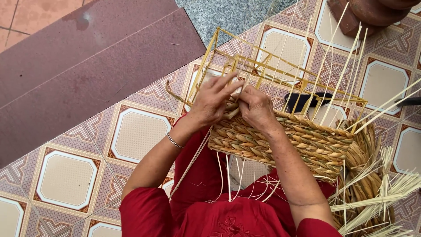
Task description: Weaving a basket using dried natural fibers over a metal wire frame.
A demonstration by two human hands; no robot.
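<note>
A half-woven straw basket lies on its side across my lap, its braided wall facing me. A yellow wire frame juts from its far side, with pale upright stakes fanning out. My left hand presses on the basket's upper left edge with fingers spread over the frame. Close beside it, my right hand pinches a straw strand at the weaving edge. A thin bracelet circles my left wrist. Both sleeves are red.
Patterned floor tiles lie under me, with dark red steps to the upper left. A bundle of loose straw lies at my right. A dark object shows behind the frame. A brown pot stands top right.
</note>
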